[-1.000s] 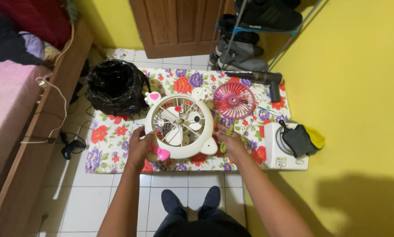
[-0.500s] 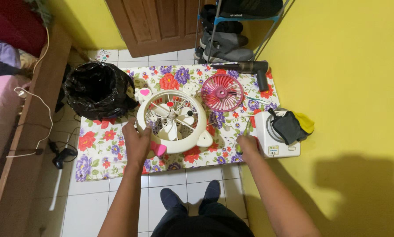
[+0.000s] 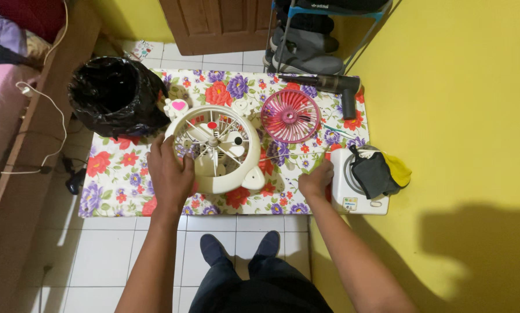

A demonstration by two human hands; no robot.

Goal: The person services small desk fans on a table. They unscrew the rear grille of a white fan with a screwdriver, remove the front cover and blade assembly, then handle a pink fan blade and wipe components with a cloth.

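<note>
A white round fan body [image 3: 216,148] with pale blades lies face up on a floral mat [image 3: 121,185] on the floor. My left hand [image 3: 170,171] grips its left rim. A pink round fan grille [image 3: 290,115] lies flat to the right of it. My right hand [image 3: 316,181] rests on the mat at the front right, fingers curled, touching the left side of a white box-shaped device [image 3: 358,185]; whether it holds something small is hidden. A black cloth and a yellow cloth [image 3: 381,171] lie on that device.
A bin lined with a black bag [image 3: 112,95] stands at the mat's left back corner. A black handheld tool [image 3: 329,87] lies at the back right. A shoe rack [image 3: 312,40], a wooden door and a yellow wall bound the space; my feet [image 3: 239,249] are on white tiles.
My right hand left the fan's rim and moved right to the white device. The left hand stays on the fan. The camera view shifted slightly.
</note>
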